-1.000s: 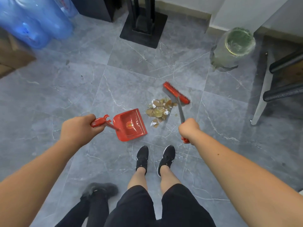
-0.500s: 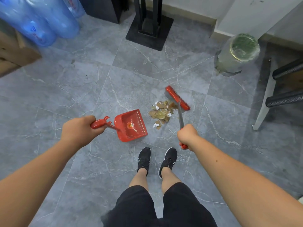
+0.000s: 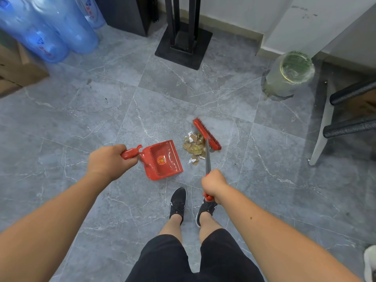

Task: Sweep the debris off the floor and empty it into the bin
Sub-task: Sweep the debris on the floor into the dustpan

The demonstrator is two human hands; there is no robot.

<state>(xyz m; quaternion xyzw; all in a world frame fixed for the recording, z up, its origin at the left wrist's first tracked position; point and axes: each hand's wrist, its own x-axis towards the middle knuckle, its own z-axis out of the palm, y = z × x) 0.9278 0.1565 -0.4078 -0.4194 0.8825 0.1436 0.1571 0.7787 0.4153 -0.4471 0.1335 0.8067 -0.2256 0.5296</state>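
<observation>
A small pile of brown and white debris [image 3: 194,146] lies on the grey tiled floor [image 3: 81,119] ahead of my feet. My left hand [image 3: 107,161] grips the handle of a red dustpan [image 3: 162,159], whose open mouth faces right toward the pile, a short gap away. My right hand [image 3: 213,185] grips the handle of a red brush [image 3: 206,134]; its head rests on the floor against the far right side of the pile. A clear bin [image 3: 289,74] lined with a bag stands at the back right by the wall.
Blue water bottles [image 3: 46,29] and a cardboard box [image 3: 18,68] stand at the back left. A black stand base [image 3: 184,47] sits at the back centre. A white chair leg [image 3: 321,129] with dark bars is on the right. My black shoes [image 3: 179,202] are just behind the dustpan.
The brush head has slid slightly left against the debris, bunching the pile closer together. The dustpan stays in the same place. My view has shifted a little.
</observation>
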